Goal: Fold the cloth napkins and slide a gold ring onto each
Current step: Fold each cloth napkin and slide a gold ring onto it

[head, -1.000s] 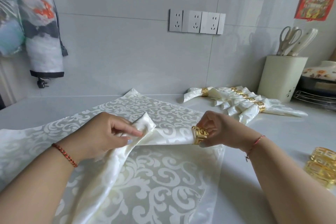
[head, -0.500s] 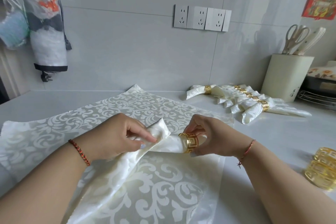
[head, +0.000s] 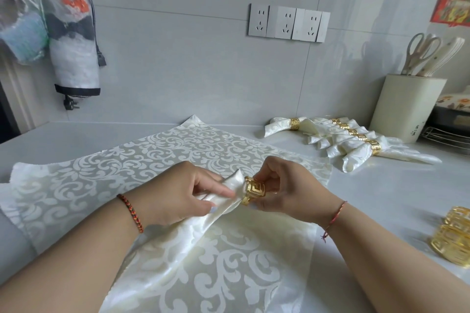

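The gold ring [head: 255, 190] has travelled along the napkin [head: 223, 207] in the last second: it began at the end nearest your right wrist and now sits close to the gathered tip beside your left fingers, so you are partway through the slide. Your right hand [head: 287, 192] pinches the ring between thumb and curled fingers; your left hand [head: 183, 193] pinches the bunched cloth just left of the ring, fingers closed on it. Both hover over the flat patterned cloth [head: 142, 160] beneath the ring. Far right of the ring lie finished ringed napkins [head: 356, 145]; nearer right, spare gold rings [head: 455, 234] wait.
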